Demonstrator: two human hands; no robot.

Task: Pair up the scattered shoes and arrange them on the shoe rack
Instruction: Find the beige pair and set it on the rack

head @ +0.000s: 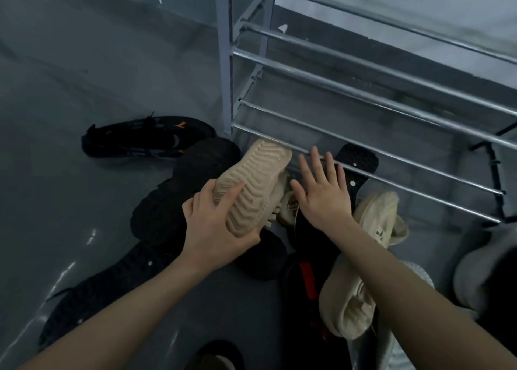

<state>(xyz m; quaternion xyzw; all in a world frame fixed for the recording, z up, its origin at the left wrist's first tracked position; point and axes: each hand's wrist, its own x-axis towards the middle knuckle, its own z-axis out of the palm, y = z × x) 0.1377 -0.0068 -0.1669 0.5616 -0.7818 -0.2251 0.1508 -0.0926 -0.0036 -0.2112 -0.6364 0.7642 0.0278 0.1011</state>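
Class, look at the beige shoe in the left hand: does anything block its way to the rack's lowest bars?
Nothing visible does. The left hand grips the beige shoe sole-up, its toe beside the shoe rack, whose lowest bars hold nothing there.

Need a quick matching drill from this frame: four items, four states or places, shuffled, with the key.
Column 1
1. left hand
2. right hand
3. black shoe with orange mark
4. shoe rack

Column 2
A. lies on the floor left of the rack post
B. bars carry no shoes
C. grips a beige shoe, sole up
D. fingers spread, holding nothing

Pairs: 1-C, 2-D, 3-A, 4-B
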